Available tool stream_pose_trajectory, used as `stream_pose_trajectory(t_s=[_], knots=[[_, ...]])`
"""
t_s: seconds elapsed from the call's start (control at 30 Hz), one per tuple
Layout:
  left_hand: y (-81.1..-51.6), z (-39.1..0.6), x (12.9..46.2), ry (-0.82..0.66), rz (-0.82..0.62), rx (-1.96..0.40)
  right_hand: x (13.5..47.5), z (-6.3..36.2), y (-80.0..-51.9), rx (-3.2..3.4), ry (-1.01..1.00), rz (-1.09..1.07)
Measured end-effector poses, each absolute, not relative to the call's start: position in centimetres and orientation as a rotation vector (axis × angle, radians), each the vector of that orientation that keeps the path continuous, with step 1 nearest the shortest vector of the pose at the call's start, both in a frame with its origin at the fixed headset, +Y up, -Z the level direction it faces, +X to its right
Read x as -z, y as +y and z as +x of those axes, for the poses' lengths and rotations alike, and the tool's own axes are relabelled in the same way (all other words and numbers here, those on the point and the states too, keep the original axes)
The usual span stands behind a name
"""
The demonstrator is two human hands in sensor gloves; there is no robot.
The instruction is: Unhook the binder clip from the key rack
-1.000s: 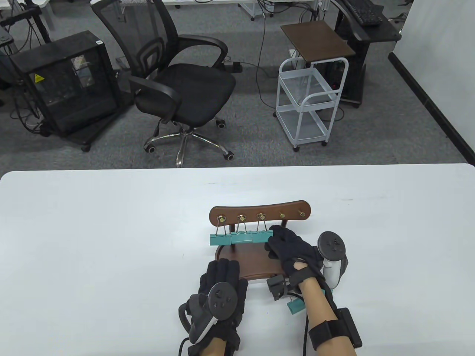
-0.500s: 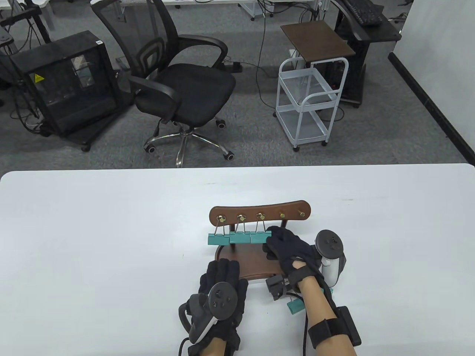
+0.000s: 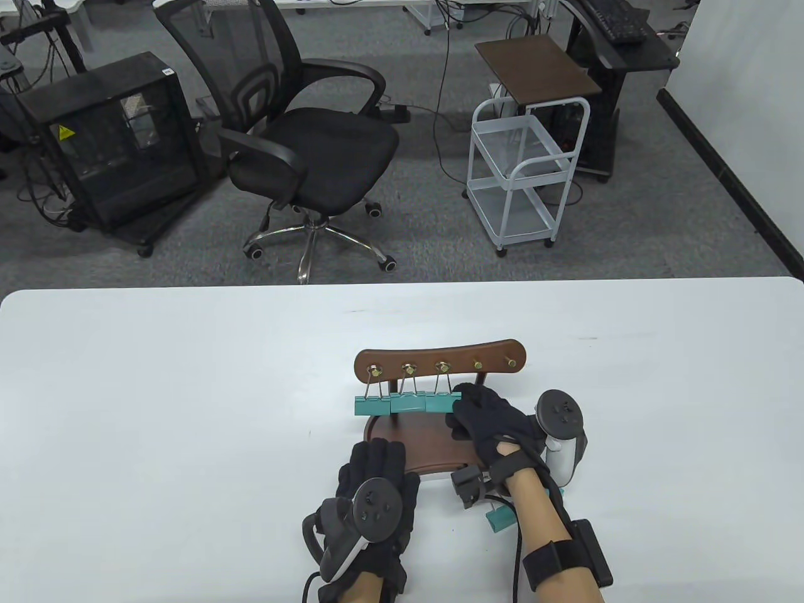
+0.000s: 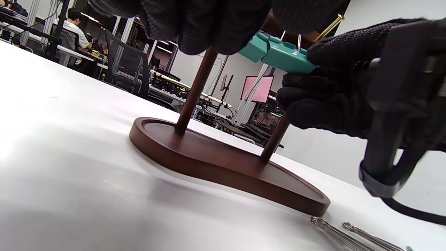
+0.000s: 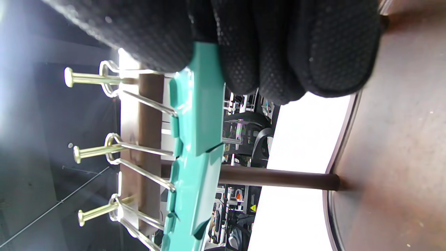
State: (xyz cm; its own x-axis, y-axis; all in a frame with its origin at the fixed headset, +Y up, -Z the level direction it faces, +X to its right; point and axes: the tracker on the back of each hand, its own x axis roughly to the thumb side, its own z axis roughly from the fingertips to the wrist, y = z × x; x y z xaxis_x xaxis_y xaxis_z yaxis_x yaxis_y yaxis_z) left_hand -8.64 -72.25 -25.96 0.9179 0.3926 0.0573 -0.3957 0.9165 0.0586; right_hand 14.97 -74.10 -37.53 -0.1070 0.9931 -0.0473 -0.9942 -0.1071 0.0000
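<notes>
A dark wooden key rack (image 3: 440,360) with brass pegs stands on an oval wooden base (image 3: 414,443) at the table's front middle. Three teal binder clips (image 3: 405,402) hang by their wire loops from the three left pegs; the two right pegs are bare. My right hand (image 3: 487,418) grips the rightmost hanging clip (image 5: 204,104) at its right end, its wire loop still on the peg (image 5: 87,79). My left hand (image 3: 377,477) rests on the front left edge of the base, fingers flat. In the left wrist view the gripped clip (image 4: 285,57) shows beside the right fingers (image 4: 327,94).
Another teal binder clip (image 3: 500,519) lies on the table under my right forearm, with wire handles showing in the left wrist view (image 4: 352,233). The white table (image 3: 157,408) reaches left and right. An office chair (image 3: 301,144) and a white cart (image 3: 527,169) stand beyond its far edge.
The row of hanging clips swung a little to the left and back. My right hand stays on the rightmost clip, and my left hand has not moved.
</notes>
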Motion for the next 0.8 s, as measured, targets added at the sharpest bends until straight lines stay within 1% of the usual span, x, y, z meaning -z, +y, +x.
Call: stream_pose_trajectory(t_s=[0.8], knots=[[-72.22,-8.59,25.99,-0.042,0.067,-0.397,37.49,15.1,-73.92,-1.624,0.015,-0.002]])
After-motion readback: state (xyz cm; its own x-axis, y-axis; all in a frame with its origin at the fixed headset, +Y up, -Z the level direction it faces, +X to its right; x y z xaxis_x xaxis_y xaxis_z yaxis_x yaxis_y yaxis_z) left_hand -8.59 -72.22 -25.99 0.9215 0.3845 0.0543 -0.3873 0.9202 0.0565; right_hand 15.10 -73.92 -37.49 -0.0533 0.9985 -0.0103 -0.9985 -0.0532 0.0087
